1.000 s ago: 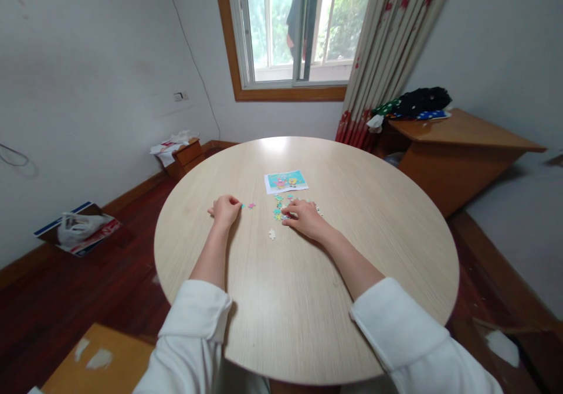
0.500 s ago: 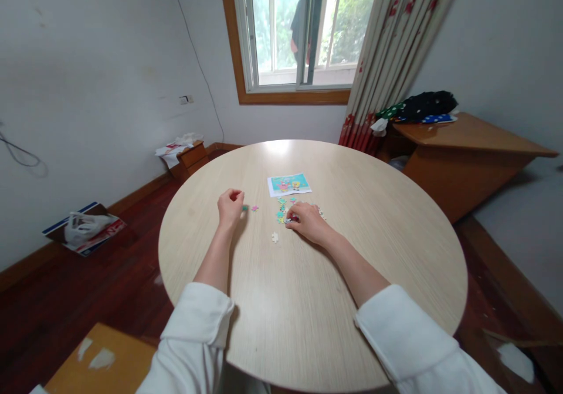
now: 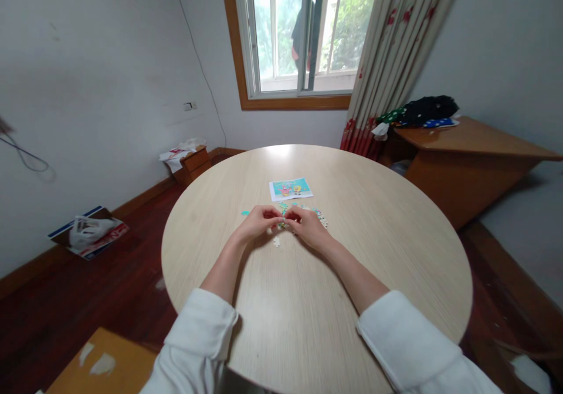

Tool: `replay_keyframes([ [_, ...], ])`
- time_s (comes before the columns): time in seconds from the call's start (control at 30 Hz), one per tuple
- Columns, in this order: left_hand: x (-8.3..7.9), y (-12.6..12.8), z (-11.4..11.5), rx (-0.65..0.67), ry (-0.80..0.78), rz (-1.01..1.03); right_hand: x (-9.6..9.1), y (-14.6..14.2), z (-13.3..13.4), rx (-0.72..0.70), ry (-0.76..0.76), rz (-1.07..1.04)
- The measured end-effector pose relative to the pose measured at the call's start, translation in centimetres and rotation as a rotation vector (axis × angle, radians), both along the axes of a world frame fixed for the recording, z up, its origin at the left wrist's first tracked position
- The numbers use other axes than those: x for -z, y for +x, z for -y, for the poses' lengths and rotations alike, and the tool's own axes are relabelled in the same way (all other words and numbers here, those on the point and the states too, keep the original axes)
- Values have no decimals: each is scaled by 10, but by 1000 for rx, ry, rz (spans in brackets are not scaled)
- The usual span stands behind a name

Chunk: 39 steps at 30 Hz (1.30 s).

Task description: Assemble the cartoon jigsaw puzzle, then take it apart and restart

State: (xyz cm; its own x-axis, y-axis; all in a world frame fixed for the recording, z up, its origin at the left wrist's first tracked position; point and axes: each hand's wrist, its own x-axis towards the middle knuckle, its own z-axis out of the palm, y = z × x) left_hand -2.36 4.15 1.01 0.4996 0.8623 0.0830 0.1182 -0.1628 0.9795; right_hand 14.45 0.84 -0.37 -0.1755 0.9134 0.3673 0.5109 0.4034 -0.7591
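A round pale wooden table [image 3: 308, 323] carries a small picture card [image 3: 291, 188] and a cluster of small jigsaw pieces [image 3: 319, 214]. My left hand [image 3: 259, 221] and my right hand [image 3: 305, 225] meet over the cluster, fingers curled and pinched together around small pieces. What exactly each hand pinches is too small to name. One white piece [image 3: 277, 241] lies just below the hands. A teal piece [image 3: 245, 213] lies left of my left hand.
A wooden desk [image 3: 466, 148] with dark clothes stands at the right, by a curtain [image 3: 391, 48]. A window [image 3: 303, 30] is behind the table. A small crate [image 3: 191, 160], a plastic bag [image 3: 88, 233] and a cardboard box [image 3: 101, 364] are on the red floor at left.
My left hand has moved right from the loose pieces at the left and now meets my right hand over the cluster. The pink piece is no longer visible on the table.
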Motion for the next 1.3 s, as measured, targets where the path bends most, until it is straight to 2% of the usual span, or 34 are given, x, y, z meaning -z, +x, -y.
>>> replay_keyframes([
  [0.2, 0, 2, -1, 16, -15, -12, 1, -1, 1, -26, 17, -35],
  [0.33, -2, -4, -4, -89, 4, -15, 4, 1, -3, 6, 64, -25],
  [0.43, -3, -19, -10, -224, -9, -94, 9, 5, -6, 53, 88, 83],
  [0.53, -2, -35, -17, -277, -55, -196, 12, 7, -8, 60, 118, 247],
  [0.77, -1, -45, -21, -214, -56, -319, 11, 3, -2, 62, 88, 434],
  [1.13, 9, -44, -24, -350, 90, -458, 9, 2, 0, 94, 85, 423],
  [1.3, 6, -37, -26, -498, 228, -338, 7, 2, 0, 111, 62, 430],
])
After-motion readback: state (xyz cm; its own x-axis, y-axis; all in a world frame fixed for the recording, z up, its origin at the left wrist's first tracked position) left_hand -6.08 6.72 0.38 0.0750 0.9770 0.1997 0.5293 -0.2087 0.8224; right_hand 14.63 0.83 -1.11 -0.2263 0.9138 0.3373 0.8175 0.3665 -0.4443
